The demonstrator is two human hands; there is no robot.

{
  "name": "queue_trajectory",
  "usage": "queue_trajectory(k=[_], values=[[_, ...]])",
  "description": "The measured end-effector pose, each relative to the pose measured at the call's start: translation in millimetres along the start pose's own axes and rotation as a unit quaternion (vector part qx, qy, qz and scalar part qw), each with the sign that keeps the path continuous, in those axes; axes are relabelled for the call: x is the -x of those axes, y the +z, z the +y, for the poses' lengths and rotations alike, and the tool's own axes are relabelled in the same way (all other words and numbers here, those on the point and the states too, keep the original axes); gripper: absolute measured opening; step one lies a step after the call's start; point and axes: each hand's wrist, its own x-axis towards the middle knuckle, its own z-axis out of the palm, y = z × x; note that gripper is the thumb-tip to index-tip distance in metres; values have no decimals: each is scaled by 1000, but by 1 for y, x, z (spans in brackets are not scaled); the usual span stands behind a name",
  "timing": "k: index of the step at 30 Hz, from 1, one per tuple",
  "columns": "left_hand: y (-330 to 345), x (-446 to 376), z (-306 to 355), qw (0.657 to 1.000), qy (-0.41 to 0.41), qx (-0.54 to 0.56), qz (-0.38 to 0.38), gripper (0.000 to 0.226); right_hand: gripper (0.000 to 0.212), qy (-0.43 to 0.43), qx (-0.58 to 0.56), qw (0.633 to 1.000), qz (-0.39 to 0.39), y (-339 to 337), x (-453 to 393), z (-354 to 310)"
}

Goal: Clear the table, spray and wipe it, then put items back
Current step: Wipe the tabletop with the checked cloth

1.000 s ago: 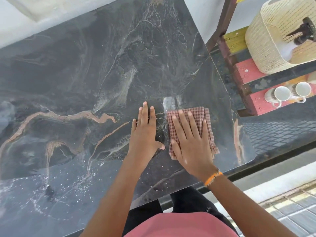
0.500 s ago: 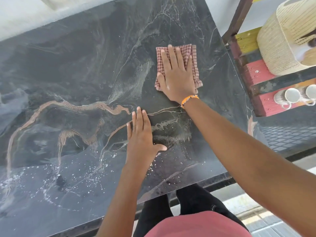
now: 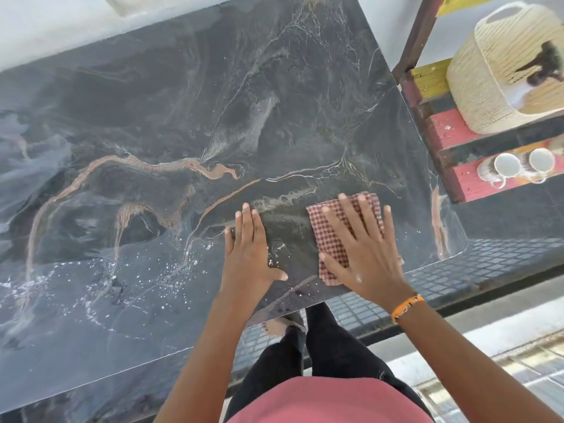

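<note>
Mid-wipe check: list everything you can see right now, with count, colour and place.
table: one, dark marbled top with tan veins, fills most of the view
spray droplets: many, white, near-left part of the top
cloth: one, red-and-white checked, flat near the table's near-right edge
shelf: one, red and yellow boards, right of the table
basket: one, cream woven, on the shelf
mugs: two, white, on a lower board
wristband: one, orange, right wrist
left hand: flat on the table
right hand: flat, pressing the cloth
</note>
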Motion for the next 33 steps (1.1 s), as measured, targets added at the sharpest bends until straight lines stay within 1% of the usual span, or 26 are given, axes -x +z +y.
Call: queue_trajectory(k=[3,7,10,13,16,18,21,23,25,26,28,31,33], values=[[3,-1,1,1000,-3,-15,2,121,75,45,-22,999,-3,-3,-14,22],[5,-3,0,1000,-1,-13,20,122,75,77,-40,996,22,-16,-90,25],[8,-3,-1,1000,3,0,30,123,77,70,-39,997,23,-26,-150,14],[9,-2,-3,999,7,22,35,123,77,30,-19,999,15,-31,-183,-11],[9,6,-6,997,-12,64,49,125,78,-36,-6,999,17,-27,-178,-47],[7,13,-15,994,-32,85,67,127,79,-88,-9,996,9,-20,-154,-71],[7,29,-38,994,-57,68,63,129,78,-158,-12,987,3,-8,-99,-94],[7,39,-52,995,-70,53,42,129,77,-172,-10,985,-2,-1,-63,-91],[10,48,-62,996,-74,40,23,128,78,-156,0,988,-2,7,-30,-78],[13,52,-65,997,-75,32,17,127,79,-135,2,991,-3,10,-12,-71],[17,57,-69,997,-73,15,14,125,80,-60,-8,998,-3,15,20,-69],[20,59,-71,997,-73,14,21,123,79,57,-24,998,-3,20,37,-101],[21,58,-71,997,-71,22,25,124,78,86,-29,996,-3,19,26,-125]])
